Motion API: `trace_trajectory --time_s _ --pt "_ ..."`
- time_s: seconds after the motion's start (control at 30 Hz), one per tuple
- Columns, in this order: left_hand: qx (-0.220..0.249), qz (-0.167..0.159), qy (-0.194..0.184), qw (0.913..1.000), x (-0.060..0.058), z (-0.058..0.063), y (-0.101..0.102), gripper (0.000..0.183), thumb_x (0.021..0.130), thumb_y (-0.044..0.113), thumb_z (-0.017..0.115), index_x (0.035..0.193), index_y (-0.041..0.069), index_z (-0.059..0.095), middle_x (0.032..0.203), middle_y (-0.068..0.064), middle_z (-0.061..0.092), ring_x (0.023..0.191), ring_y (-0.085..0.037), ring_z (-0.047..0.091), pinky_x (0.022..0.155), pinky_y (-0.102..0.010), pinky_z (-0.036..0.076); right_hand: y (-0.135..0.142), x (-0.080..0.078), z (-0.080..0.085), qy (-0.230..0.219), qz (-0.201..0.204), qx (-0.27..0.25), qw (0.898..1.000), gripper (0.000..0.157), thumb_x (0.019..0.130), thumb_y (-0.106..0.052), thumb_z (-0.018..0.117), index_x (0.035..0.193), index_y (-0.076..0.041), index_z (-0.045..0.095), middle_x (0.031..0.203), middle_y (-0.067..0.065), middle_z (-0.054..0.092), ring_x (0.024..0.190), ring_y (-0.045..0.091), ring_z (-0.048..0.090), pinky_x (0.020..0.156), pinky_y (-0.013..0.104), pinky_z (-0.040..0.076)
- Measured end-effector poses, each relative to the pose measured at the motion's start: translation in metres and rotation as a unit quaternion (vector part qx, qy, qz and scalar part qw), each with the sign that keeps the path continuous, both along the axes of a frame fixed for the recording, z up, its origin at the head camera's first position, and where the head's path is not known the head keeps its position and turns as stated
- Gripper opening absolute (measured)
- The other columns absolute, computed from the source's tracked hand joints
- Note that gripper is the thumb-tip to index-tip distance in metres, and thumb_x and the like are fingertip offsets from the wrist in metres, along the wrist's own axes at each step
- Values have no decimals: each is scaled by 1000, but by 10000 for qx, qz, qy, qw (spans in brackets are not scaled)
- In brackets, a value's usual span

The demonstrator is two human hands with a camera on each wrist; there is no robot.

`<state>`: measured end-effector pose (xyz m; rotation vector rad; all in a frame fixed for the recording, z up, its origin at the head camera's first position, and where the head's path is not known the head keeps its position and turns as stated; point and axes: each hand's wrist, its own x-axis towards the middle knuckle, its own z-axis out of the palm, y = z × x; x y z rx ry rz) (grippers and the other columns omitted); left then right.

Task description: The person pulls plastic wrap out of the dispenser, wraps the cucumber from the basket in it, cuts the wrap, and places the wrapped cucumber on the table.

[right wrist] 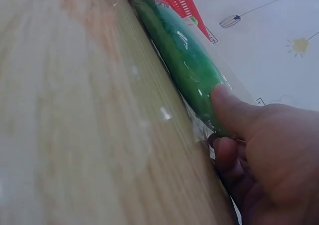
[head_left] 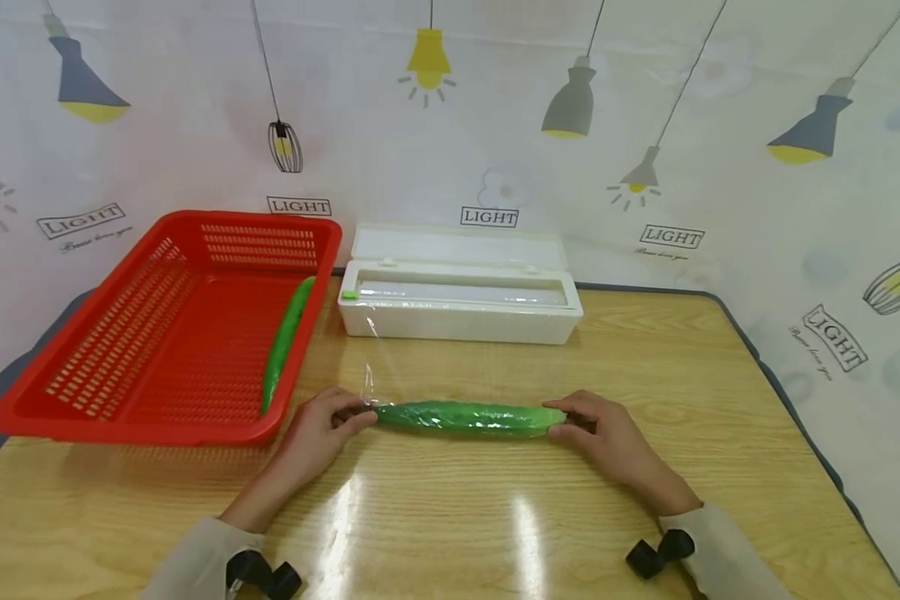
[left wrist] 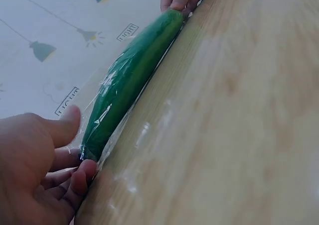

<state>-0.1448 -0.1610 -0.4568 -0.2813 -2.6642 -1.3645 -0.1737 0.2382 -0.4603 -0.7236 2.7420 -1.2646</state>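
A green cucumber (head_left: pixel 461 418) lies crosswise on the table, with clear plastic wrap (left wrist: pixel 107 93) clinging glossily around it. At its darker left end, my left hand (head_left: pixel 328 427) holds the tip and the film between thumb and fingers. My right hand (head_left: pixel 603 433) grips the paler right end, thumb on top in the right wrist view. A thin, hard-to-see sheet of film stretches back from the cucumber toward a white wrap dispenser (head_left: pixel 461 323), whose lid (head_left: pixel 457 243) stands raised. The cucumber's underside is hidden.
To the left stands a red plastic basket (head_left: pixel 172 432) with another cucumber (head_left: pixel 288 342) along its right side. A green slider (head_left: pixel 349 294) sits at the left of the dispenser's top. Behind the wooden table (head_left: pixel 645 358) hangs a lamp-printed backdrop (head_left: pixel 495 100).
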Motion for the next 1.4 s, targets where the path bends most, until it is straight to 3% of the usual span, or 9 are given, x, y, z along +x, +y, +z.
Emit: trace_trajectory --time_s 0.3,0.57,0.77,0.87,1.03,1.23,1.4 --pt "-37 130 17 9999 -1 0 2 22 74 1 80 94 -2 71 83 -3 58 69 -13 53 60 -24 44 -1 -2 3 124 77 270 9995 34 90 -31 66 122 -17 66 101 -8 59 85 11 56 72 27 48" --pt "453 -21 -42 9990 -1 0 0 43 77 -3 76 117 4 61 87 -5 60 71 -15 55 63 -25 47 -4 1 2 -85 -53 88 9999 36 90 -30 67 123 -14 66 102 -5 61 88 12 57 75 27 50" --pt "334 -89 126 9993 -1 -1 1 29 79 -3 75 104 10 67 82 -2 59 68 -14 54 61 -27 46 -8 3 6 -214 -230 -142 9994 41 90 -24 68 128 -11 59 99 1 62 85 14 58 73 27 51" --pt "231 40 23 9997 -2 -1 1 22 79 -1 75 98 8 69 80 -1 60 67 -14 53 60 -27 45 -9 2 7 -330 -325 -318 9984 36 89 -25 69 122 -15 60 97 2 62 83 15 60 71 27 51" --pt "200 268 -162 9993 -3 0 3 19 80 0 74 98 5 70 81 -3 60 69 -15 53 62 -28 45 -9 0 6 -366 -495 -265 9978 25 88 -31 69 110 -21 64 91 -3 64 77 14 60 66 27 49" --pt "-38 465 -34 9989 -4 0 7 16 82 2 73 97 1 70 84 -6 57 73 -18 52 66 -31 44 -9 -3 5 -260 -625 -75 9977 23 90 -36 65 109 -24 65 80 -3 59 63 14 50 53 26 42" --pt "65 522 -100 9986 -5 1 9 23 84 3 72 105 1 64 85 -8 60 72 -19 56 67 -34 46 -11 -3 4 -122 -736 21 9972 22 91 -38 64 107 -22 66 81 -4 59 66 14 50 57 27 42"
